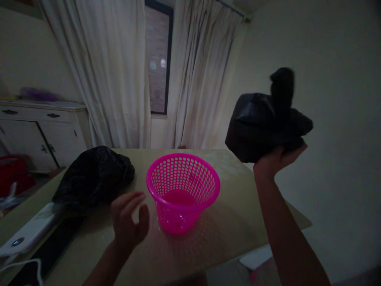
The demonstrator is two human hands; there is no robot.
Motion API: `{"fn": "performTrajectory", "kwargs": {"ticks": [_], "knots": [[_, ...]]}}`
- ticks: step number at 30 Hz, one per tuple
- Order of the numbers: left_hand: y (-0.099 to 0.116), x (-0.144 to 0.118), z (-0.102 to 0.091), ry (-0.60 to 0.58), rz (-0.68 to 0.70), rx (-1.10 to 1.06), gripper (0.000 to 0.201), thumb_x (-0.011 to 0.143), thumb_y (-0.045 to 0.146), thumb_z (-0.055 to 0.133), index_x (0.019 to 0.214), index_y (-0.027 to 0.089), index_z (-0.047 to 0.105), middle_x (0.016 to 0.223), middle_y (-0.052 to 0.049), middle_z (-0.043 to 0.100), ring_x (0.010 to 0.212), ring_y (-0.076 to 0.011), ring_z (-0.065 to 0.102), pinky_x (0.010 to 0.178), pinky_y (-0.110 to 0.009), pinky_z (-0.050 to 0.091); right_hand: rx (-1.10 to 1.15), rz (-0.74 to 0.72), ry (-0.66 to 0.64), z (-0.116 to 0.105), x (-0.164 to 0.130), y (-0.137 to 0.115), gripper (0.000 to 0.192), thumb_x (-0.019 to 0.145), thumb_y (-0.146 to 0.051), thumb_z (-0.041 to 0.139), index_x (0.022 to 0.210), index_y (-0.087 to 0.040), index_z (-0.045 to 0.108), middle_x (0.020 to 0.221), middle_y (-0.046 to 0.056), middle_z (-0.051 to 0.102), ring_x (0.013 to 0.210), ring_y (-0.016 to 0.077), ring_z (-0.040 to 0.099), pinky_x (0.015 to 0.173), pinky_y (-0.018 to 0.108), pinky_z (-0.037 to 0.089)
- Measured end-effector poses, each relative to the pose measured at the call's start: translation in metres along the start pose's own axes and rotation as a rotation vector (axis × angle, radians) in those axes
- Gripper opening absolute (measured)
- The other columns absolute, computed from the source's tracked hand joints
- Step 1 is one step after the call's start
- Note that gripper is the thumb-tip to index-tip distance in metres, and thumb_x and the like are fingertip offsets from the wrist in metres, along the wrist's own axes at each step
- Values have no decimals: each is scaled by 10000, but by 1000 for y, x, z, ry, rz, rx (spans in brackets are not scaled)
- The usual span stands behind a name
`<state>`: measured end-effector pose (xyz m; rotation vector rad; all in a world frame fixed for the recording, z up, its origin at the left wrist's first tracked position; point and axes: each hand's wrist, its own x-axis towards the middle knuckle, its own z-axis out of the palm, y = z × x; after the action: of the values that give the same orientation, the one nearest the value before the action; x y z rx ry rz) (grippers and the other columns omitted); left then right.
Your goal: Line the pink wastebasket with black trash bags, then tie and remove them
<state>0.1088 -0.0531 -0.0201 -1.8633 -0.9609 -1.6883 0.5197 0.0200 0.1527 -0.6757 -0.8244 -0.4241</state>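
Head view: basket on table, bundle in right hand

Basket point(178, 219): one, bright pink, perforated wall, wide rim. Stands upright on the table point(241, 216), near its middle; inner floor visible, bare.

Bundle point(256, 125): one, black, soft, folded, with a stubby part standing up from its top. Raised in the air over the right end of the table, well apart from the basket.

Right hand point(272, 159): beneath the bundle, gripping it from below; fingers partly hidden by the black folds.

Left hand point(128, 222): unladen, fingers loosely bent, thumb parted from them. Held just left of the basket, nearest to its wall; contact with the table cannot be told.

Bag point(95, 174): one, black, crumpled, slightly glossy. Lies on the left part of the table, beyond the left hand.

White slab point(32, 228): long, round dark mark at the near end; far end meets the bag.

Black strip point(53, 244): flat, alongside the slab.

Cable point(32, 261): white, crossing the strip at lower left.

Background: cabinet point(59, 135), pale, at left; curtains point(110, 75), light, parted about a dark-framed window point(157, 59).
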Motion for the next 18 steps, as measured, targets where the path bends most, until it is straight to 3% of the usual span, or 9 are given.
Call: {"fn": "performTrajectory", "kwargs": {"ticks": [2, 5, 9, 12, 16, 18], "knots": [[-37, -1, -2, -24, -220, 179, 407, 989, 249, 651, 1387, 203, 578, 1228, -180, 683, 1183, -363, 647, 1040, -550, 522, -91, -90, 21, -14, -10, 21, 349, 870, -330, 545, 1194, -212, 600, 1242, 157, 678, 1215, 292, 645, 1165, 482, 477], [-79, 1, -8, -226, -425, 330, 505, 1033, 441, 540, 1442, 148, 573, 1413, -242, 647, 1362, -432, 590, 1154, -624, 451, -316, -9, -70, -46, -34, 64, 395, 796, -301, 504, 1154, -183, 624, 1178, 154, 689, 1180, 299, 650, 1168, 510, 474], [-110, -5, -20, -344, -578, 495, 795, 1006, 599, 433, 1594, 64, 463, 1635, -301, 484, 1507, -488, 467, 1214, -642, 398, -506, 156, -142, -101, -81, 112, 466, 751, -339, 477, 1159, -149, 601, 1164, 174, 676, 1171, 333, 644, 1149, 567, 467], [-127, -9, -24, -461, -672, 585, 910, 967, 634, 461, 1625, 8, 410, 1556, -344, 548, 1416, -528, 546, 1131, -643, 470, -569, 191, -225, -138, -112, 129, 510, 748, -330, 492, 1203, -128, 603, 1177, 200, 672, 1176, 363, 649, 1140, 583, 460], [-150, 2, -24, -658, -789, 524, 577, 981, 478, 489, 1360, 92, 691, 1272, -275, 750, 1193, -489, 694, 986, -576, 545, -666, 243, -299, -173, -132, 137, 573, 813, -398, 480, 1277, -91, 617, 1247, 252, 687, 1203, 405, 661, 1114, 589, 484], [-159, 17, -23, -574, -842, 418, 390, 960, 414, 541, 1157, 162, 765, 1130, -198, 798, 1100, -423, 728, 976, -519, 553, -713, 302, -388, -187, -133, 138, 622, 831, -445, 483, 1327, -96, 617, 1293, 256, 695, 1228, 414, 664, 1120, 601, 486]]}}
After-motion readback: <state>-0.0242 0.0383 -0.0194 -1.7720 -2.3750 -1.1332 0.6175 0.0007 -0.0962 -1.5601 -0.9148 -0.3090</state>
